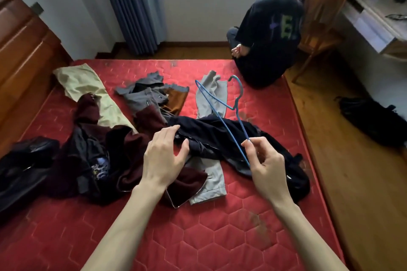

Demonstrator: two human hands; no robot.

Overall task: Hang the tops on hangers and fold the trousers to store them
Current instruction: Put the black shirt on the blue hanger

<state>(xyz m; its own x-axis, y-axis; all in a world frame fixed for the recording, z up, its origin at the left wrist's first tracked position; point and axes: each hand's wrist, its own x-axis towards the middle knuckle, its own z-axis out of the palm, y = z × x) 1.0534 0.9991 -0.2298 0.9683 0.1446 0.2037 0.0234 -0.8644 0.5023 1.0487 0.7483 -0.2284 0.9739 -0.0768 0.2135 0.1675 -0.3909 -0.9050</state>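
Observation:
My right hand (263,161) pinches one end of a thin blue wire hanger (222,103), which tilts up and away over the red mattress (209,237). Under it lies a dark navy top (222,136), crumpled across light grey trousers (211,179). My left hand (166,156) hovers with relaxed fingers at the navy top's left edge, fingertips touching the cloth. A maroon garment (136,145) lies heaped to the left. Beige trousers (86,88), a grey-and-brown garment (152,94) and black clothes (24,167) lie further off.
A person in a dark shirt (268,28) sits on the mattress's far right corner, back turned. A wooden chair (319,17) and a desk (374,22) stand at the right; a black bag (372,119) lies on the wooden floor. A wooden headboard (19,50) runs along the left.

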